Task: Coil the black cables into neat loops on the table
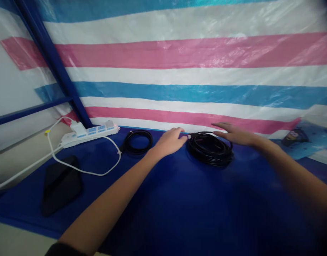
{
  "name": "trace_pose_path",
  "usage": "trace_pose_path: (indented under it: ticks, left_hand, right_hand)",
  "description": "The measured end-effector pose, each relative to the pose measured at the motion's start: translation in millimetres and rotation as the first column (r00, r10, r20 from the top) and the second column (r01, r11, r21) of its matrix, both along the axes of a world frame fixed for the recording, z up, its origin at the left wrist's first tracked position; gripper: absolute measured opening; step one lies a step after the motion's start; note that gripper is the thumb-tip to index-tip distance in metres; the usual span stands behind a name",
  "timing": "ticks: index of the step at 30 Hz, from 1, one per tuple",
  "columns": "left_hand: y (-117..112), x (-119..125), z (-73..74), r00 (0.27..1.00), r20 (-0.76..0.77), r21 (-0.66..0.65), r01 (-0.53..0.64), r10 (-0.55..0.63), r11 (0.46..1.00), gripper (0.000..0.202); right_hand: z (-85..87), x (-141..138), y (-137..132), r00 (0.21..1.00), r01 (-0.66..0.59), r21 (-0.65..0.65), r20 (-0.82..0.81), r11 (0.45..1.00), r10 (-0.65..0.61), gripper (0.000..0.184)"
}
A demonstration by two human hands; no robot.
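Item: large coil of black cable (210, 158), one, lying flat on the blue surface (174, 202) near its back edge, between your two hands. Outline: a ring, somewhat longer from left to right than front to back as you view it.

Bearing: from your left hand (170, 141), the coil lies to the right and slightly toward you; from your right hand (234, 135), to the left and toward you. Your right hand is the nearer to the coil's body, its thumb reaching over the far right part of the ring. Your left hand is the nearer to the pale-tipped connector (190, 136), which sits at the coil's far left, pointing left toward that hand's thumb.

Grip, left: thumb and fingers apart, nothing seen held; thumb tip just beside the connector, contact not certain.

Grip, right: thumb and fingers spread, a clear gap between them, nothing seen held; whether the thumb touches the cable, you cannot tell.

Adjacent, left of your left hand: small coil of black cable (138, 152), one, flat and apart from the large one. Farther left: white power strip (99, 132), a white cord (99, 174) looping in front of it, and a dark flat object (62, 186).
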State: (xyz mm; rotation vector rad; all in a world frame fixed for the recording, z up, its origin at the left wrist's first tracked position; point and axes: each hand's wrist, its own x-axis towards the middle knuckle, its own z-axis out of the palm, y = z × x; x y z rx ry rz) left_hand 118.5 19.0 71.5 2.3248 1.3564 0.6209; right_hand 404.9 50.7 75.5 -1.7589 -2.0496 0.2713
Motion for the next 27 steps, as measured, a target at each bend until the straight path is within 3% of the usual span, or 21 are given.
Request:
trace_pose_path:
  ticks: [2, 4, 6, 8, 12, 16, 20, 22, 24, 27]
  left_hand:
    - [-6.8, -27.4, -5.3, 0.995, -0.065, 0.099, -0.073, 0.08, 0.992, 0.038]
    - [-11.5, -49.0, -20.3, 0.96, -0.141, 0.168, -0.22, 0.244, 0.961, 0.039]
    - [-14.3, -60.7, -40.5, 0.907, -0.212, 0.207, -0.322, 0.364, 0.924, 0.04]
    - [-16.1, -62.7, -58.5, 0.87, -0.263, 0.244, -0.358, 0.417, 0.901, 0.041]
    - [-30.8, -45.8, -74.6, 0.875, -0.332, 0.268, -0.27, 0.352, 0.925, 0.04]
    - [-80.4, -16.6, -76.6, 0.927, -0.365, 0.297, 0.03, 0.085, 0.954, 0.04]
    - [-130.6, 2.3, -75.2, 0.891, -0.369, 0.332, 0.393, -0.266, 0.857, 0.032]
    - [-138.6, 2.9, -72.1, 0.868, -0.341, 0.345, 0.473, -0.361, 0.811, 0.033]
    - [-132.8, -3.0, -68.7, 0.9, -0.287, 0.36, 0.42, -0.33, 0.833, 0.037]
    - [-106.3, -21.6, -67.4, 0.986, -0.162, 0.365, 0.108, -0.051, 0.925, 0.041]
  right_hand:
    - [3.7, -11.8, -19.4, 0.997, 0.024, 0.145, -0.077, 0.989, -0.013, 0.036]
    - [-2.1, -31.9, -43.5, 0.983, 0.047, 0.286, -0.183, 0.957, 0.006, 0.038]
    - [-16.2, -59.5, -68.6, 0.954, 0.082, 0.375, -0.298, 0.924, 0.037, 0.043]
    - [-34.5, -91.6, -90.7, 0.924, 0.042, 0.384, -0.367, 0.923, 0.11, 0.044]
    - [-65.3, -148.8, -113.4, 0.846, -0.2, 0.185, -0.463, 0.962, 0.265, 0.034]
    - [-70.9, -164.5, -108.1, 0.774, -0.15, -0.061, -0.629, 0.987, 0.079, 0.044]
    - [-59.1, -147.5, -104.6, 0.737, -0.163, -0.289, -0.671, 0.943, -0.078, 0.047]
    - [-56.3, -140.3, -105.8, 0.756, -0.183, -0.363, -0.646, 0.914, -0.105, 0.043]
    - [-57.6, -136.4, -105.9, 0.784, -0.178, -0.401, -0.61, 0.898, -0.118, 0.037]
    - [-61.5, -132.2, -104.3, 0.819, -0.154, -0.413, -0.561, 0.898, -0.117, 0.034]
